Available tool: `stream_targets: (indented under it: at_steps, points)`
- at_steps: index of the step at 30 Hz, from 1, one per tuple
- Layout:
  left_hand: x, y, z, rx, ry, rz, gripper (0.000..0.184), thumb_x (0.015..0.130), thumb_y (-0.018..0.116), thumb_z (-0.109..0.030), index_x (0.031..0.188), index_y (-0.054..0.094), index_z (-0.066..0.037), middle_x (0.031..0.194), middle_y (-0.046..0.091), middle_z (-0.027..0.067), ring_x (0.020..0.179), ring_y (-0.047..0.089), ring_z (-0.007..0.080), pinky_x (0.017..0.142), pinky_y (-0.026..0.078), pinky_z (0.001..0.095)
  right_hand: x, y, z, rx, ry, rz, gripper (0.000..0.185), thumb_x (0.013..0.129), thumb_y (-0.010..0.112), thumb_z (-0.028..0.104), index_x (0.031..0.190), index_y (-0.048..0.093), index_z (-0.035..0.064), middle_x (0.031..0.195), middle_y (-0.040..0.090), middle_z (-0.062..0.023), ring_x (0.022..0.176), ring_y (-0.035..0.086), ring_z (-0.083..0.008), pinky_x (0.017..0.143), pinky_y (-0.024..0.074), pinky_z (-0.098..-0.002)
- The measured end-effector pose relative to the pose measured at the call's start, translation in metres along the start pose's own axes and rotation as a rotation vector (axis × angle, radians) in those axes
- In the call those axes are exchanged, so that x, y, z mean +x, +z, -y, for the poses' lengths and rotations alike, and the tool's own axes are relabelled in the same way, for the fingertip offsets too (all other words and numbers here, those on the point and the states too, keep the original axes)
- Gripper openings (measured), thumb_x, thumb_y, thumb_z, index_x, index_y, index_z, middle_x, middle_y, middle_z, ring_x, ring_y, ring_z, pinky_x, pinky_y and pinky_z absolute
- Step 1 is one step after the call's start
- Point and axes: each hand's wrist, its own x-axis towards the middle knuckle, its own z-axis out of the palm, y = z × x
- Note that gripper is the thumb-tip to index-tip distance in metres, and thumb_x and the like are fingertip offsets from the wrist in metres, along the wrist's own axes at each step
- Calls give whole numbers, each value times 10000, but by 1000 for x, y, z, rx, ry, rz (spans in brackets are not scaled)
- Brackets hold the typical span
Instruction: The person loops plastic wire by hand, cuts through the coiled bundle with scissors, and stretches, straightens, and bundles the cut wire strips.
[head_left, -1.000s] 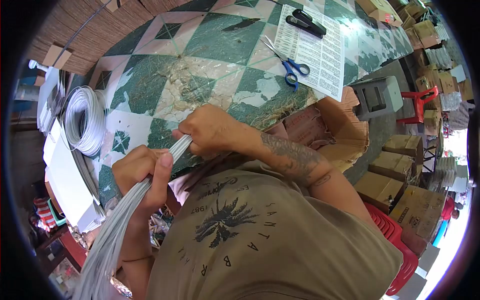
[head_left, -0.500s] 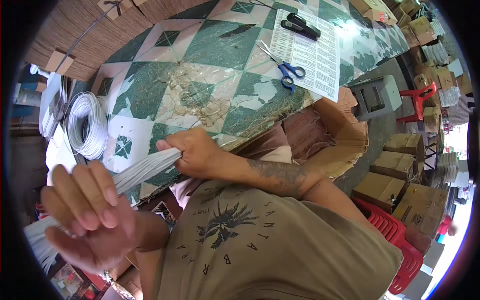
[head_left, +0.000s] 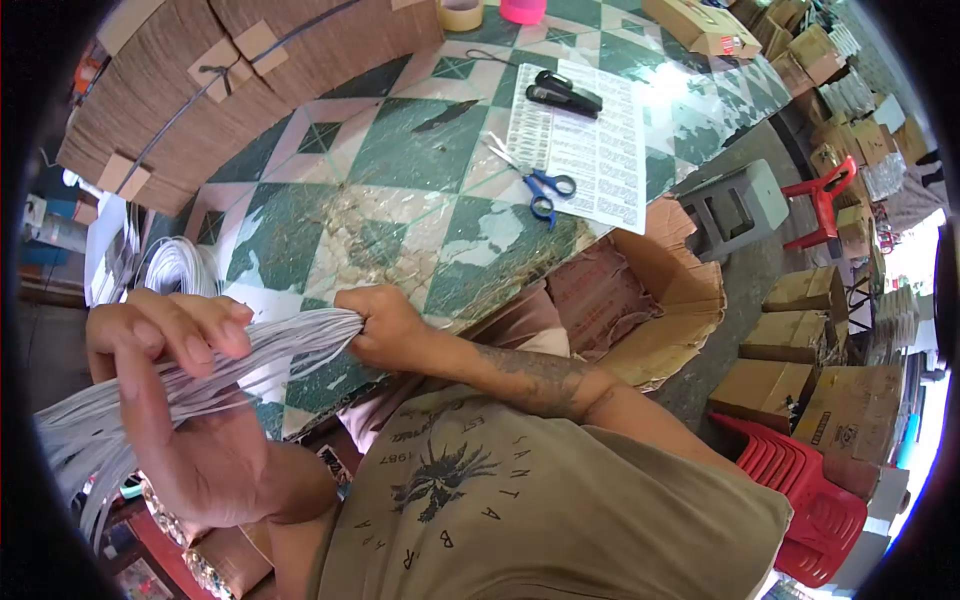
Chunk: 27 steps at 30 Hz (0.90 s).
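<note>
My right hand (head_left: 385,325) is closed in a fist round one end of a bundle of thin white wires (head_left: 285,340), at the table's near edge. The bundle stretches left, its strands spreading apart towards the frame's left edge. Farther along it, my left hand (head_left: 195,420) has its palm turned up, with the fingers curled loosely over the strands. Some wires pass between those fingers and the palm. Behind the left hand, a coil of white wire (head_left: 182,265) lies partly hidden on the table.
On the worn tiled table (head_left: 400,160) lie blue-handled scissors (head_left: 540,190), a black stapler (head_left: 563,95) and a printed sheet (head_left: 615,150). Stacked cardboard (head_left: 190,110) tied with cord stands at the back left. An open carton (head_left: 690,310) sits below the edge; red stools (head_left: 800,500) are at right.
My left hand has gone from open in front of the bundle to curled round its strands. The right hand keeps its grip. The view has shifted, showing more of the stacked cardboard.
</note>
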Motion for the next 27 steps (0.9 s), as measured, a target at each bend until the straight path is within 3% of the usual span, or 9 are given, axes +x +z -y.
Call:
stream_targets:
  at_steps: [4,10,14,19,22,24,27]
  points:
    - [8,-27,-1,-160,-66,290,239,1065,401,-218,861,474,-118,668,481,6,574,491,129,668,467,321,2,2,-5,62,-1,-10,107,729,659,57,699,559,30,615,558,-104,527,455,-273,533,392,-377]
    - [4,-19,6,-119,-40,218,278,1061,409,-207,805,472,-118,615,453,7,566,493,154,652,465,333,8,3,-5,-7,-69,-53,111,740,649,47,688,552,29,595,551,-105,508,446,-273,525,389,-383]
    - [-5,-26,-7,-264,-28,165,299,1048,416,-178,760,469,-119,572,432,15,538,481,173,653,459,337,13,-1,5,-20,-152,-43,130,800,662,65,701,585,33,621,581,-96,511,465,-257,520,391,-368]
    - [-32,-39,27,-163,-105,69,335,1044,401,-164,718,464,-126,552,433,9,501,463,175,636,453,334,2,15,-33,-40,-156,-8,157,866,678,104,728,641,39,636,602,-85,505,475,-252,509,398,-346]
    - [-48,-35,24,-190,-91,27,332,1034,415,-154,708,475,-125,556,461,17,521,508,186,662,476,344,2,6,-16,60,-92,60,104,870,697,126,807,693,43,672,628,-81,534,514,-253,522,420,-333]
    - [-70,-47,15,-192,-79,-29,330,1024,428,-145,699,485,-123,559,490,25,540,553,198,688,499,354,-8,3,-5,-41,-188,161,67,860,690,109,846,692,44,700,636,-84,571,552,-260,540,435,-342]
    - [-122,-84,-14,-204,-87,73,313,1017,486,-179,715,529,-108,592,567,51,654,658,237,793,540,389,-42,-20,37,-240,-210,443,111,910,646,105,821,651,39,716,624,-95,588,571,-280,557,457,-370]
